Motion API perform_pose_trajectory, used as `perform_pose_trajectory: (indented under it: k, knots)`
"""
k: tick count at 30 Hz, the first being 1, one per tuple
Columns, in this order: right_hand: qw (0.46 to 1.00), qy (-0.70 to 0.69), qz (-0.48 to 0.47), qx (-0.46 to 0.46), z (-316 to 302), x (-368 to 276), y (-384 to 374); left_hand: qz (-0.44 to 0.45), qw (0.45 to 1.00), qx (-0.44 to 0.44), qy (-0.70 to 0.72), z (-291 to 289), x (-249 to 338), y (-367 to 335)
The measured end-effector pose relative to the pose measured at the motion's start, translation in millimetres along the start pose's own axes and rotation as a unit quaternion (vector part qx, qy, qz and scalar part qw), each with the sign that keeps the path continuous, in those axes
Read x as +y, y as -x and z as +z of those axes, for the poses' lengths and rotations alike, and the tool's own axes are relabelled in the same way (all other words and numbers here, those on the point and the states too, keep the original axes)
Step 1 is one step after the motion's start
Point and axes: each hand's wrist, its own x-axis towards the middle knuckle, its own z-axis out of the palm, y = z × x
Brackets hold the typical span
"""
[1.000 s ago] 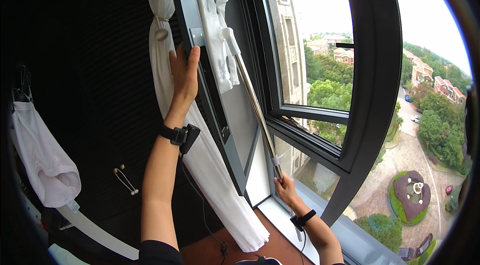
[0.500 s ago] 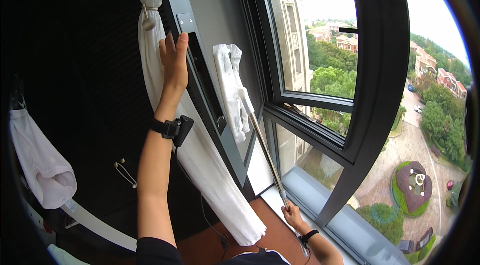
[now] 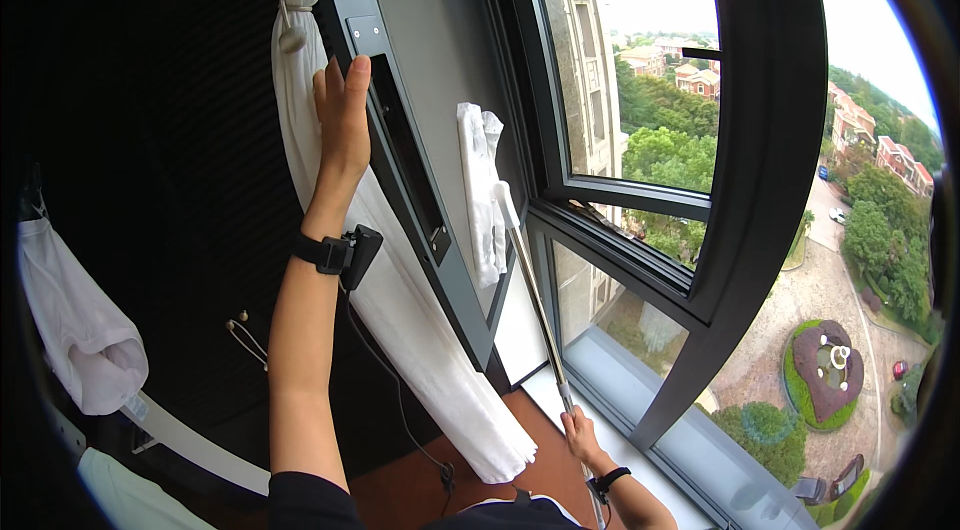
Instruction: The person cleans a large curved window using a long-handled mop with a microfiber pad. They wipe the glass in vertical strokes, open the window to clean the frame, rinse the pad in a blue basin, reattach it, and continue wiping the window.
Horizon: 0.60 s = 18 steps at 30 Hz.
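My right hand (image 3: pixel 580 434), at the lower middle, is closed around the metal pole (image 3: pixel 536 302) of a flat mop. The pole slants up to a white joint and a long mop head wrapped in white cloth (image 3: pixel 482 195). That cloth lies against or just off the grey pane (image 3: pixel 425 15) of a dark-framed window panel; I cannot tell which. My left hand (image 3: pixel 344 125) is raised at the edge of the panel's frame (image 3: pixel 405 155), thumb upright and fingers apart, resting beside or against it. Some of its fingers are partly hidden.
A white tied curtain (image 3: pixel 440 385) hangs behind my left forearm. To the right stands a dark window frame (image 3: pixel 765 130) with trees and houses far below. A white garment (image 3: pixel 85 330) hangs at the left. A black cable (image 3: pixel 400 395) runs down from my left wrist device.
The mop head has shifted right and slightly down along the pane, the pole now steeper. My right hand stays low on the pole; my left hand has moved slightly up and left.
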Motion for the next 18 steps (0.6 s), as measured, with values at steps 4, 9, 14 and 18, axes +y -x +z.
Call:
perform_pose_trajectory:
  k: [4,9,14,18]
  knots:
    - [0.999,-0.021,-0.001,0.030,1.3,-7.7,-38.3,0.000,1.000,0.000,-0.002,1.2,7.0,1.0]
    - [0.998,0.005,0.000,0.063,-9.4,5.1,-87.1,0.019,1.000,0.004,0.007,3.8,9.6,1.1]
    - [0.996,0.025,-0.014,0.081,-33.6,8.6,-120.8,0.015,1.000,0.005,-0.007,3.4,10.4,1.3]
    - [0.994,0.045,-0.007,0.098,-44.4,2.4,-131.9,0.029,1.000,0.010,-0.006,4.0,10.6,0.6]
